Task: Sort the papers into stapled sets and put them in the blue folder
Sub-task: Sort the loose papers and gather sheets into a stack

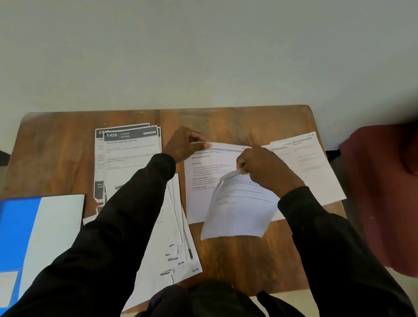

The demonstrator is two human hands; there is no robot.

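Black-sleeved left hand [184, 146] pinches a flat printed sheet [206, 200], right hand [264, 169] pinches a curled white page [237, 214].

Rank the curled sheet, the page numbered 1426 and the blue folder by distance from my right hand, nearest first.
1. The curled sheet: pinched by the right hand itself.
2. The page numbered 1426: up to the left, beyond the left arm.
3. The blue folder: far left, farthest off.

Folder [9, 231] on table [224, 120], left edge. Printed stack [132, 151] behind, right of it. Fanned pile [170, 240] nearer, centre. Spread sheets [307, 168] right. Lifted sheet [236, 212] over their near edge. Chair [399, 190] right of table.
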